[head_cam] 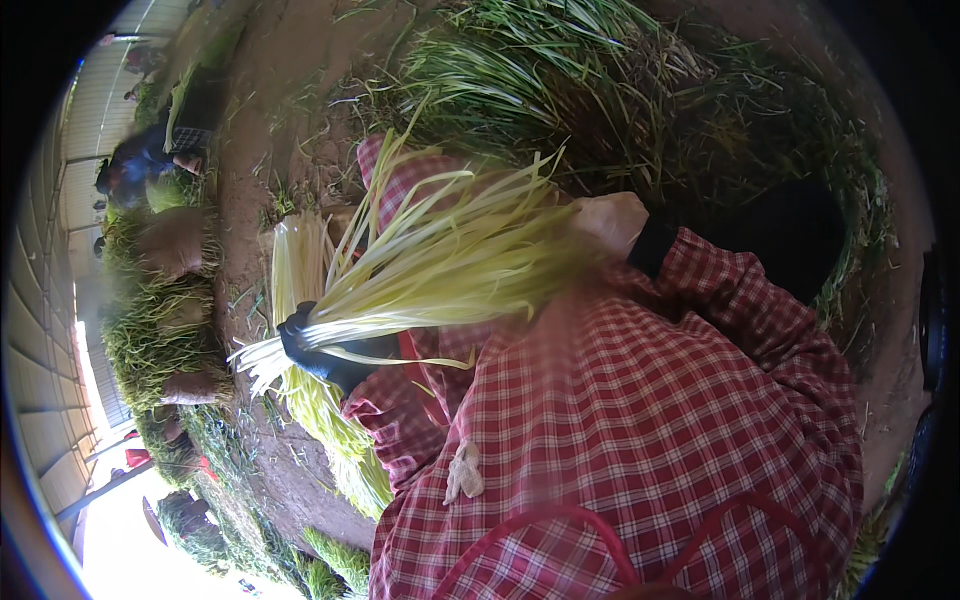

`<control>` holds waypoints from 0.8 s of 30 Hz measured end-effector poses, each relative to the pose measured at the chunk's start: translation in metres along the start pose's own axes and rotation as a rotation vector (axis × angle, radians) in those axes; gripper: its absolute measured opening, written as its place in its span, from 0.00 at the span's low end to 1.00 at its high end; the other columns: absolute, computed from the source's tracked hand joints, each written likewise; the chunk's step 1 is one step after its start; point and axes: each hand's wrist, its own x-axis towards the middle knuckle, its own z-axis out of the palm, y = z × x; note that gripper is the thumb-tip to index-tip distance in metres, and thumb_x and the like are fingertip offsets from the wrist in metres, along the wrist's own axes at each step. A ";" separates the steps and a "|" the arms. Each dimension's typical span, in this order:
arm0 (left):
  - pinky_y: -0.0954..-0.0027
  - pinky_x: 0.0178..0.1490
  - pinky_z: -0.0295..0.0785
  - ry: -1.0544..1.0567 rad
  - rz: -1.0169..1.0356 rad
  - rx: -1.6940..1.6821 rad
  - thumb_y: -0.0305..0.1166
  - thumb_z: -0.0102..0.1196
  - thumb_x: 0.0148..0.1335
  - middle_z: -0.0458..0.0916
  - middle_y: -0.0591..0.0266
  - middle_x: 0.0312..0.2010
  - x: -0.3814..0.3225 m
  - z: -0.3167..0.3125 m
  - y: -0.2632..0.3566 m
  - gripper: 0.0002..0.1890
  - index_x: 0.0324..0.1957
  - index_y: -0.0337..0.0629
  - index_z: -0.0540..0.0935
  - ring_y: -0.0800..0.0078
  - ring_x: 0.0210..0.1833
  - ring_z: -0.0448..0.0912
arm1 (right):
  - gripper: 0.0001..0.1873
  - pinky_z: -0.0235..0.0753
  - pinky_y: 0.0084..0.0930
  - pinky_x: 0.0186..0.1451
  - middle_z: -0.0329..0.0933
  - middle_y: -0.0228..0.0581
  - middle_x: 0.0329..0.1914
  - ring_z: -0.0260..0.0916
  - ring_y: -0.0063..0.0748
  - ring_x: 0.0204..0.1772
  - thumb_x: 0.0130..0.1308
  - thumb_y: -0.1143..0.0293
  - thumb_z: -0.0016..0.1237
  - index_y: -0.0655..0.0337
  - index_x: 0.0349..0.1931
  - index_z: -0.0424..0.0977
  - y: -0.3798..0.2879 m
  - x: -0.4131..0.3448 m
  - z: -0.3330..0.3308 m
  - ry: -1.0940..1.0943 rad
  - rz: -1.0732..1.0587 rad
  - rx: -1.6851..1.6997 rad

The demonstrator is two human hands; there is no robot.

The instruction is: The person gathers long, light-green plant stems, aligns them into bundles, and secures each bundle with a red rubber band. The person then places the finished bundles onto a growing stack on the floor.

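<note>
My left hand (296, 330), in a black glove, is closed around the pale stalk ends of a bunch of long yellow-green leaves (450, 262). The leaves fan out to the right across the front of my red checked clothing (637, 397). My right hand (611, 223), pale-coloured with a black cuff, is beside the blurred right end of the bunch. Its fingers are hidden, so its grip cannot be told. Behind my left hand is another pale bundle (296, 259), and more yellow-green leaves (337, 439) lie below it.
A large heap of green long-leaved plants (510, 75) lies on the bare soil floor at the top. Stacked green bundles (161, 330) line the left side. Another person (142, 165) in dark clothing is at the upper left. Loose leaf scraps (285, 199) litter the ground.
</note>
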 end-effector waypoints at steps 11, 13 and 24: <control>0.61 0.49 0.72 0.054 0.074 0.000 0.39 0.49 0.56 0.77 0.60 0.29 -0.001 -0.002 -0.008 0.10 0.24 0.46 0.75 0.65 0.36 0.77 | 0.05 0.77 0.32 0.38 0.81 0.34 0.31 0.78 0.36 0.35 0.58 0.64 0.54 0.52 0.32 0.80 0.054 -0.034 -0.060 0.149 0.453 0.214; 0.66 0.48 0.73 0.001 0.054 -0.048 0.37 0.42 0.63 0.74 0.60 0.28 -0.001 -0.003 -0.007 0.11 0.25 0.46 0.71 0.70 0.36 0.76 | 0.09 0.77 0.32 0.38 0.81 0.35 0.31 0.79 0.36 0.35 0.59 0.61 0.54 0.50 0.36 0.81 0.040 -0.027 -0.058 0.025 0.269 0.347; 0.58 0.49 0.73 0.005 0.008 -0.078 0.38 0.53 0.53 0.79 0.59 0.27 0.011 -0.022 -0.006 0.08 0.23 0.46 0.77 0.63 0.35 0.78 | 0.15 0.77 0.39 0.45 0.81 0.39 0.38 0.78 0.43 0.41 0.59 0.58 0.52 0.47 0.46 0.80 0.019 0.032 0.009 -0.175 0.377 0.213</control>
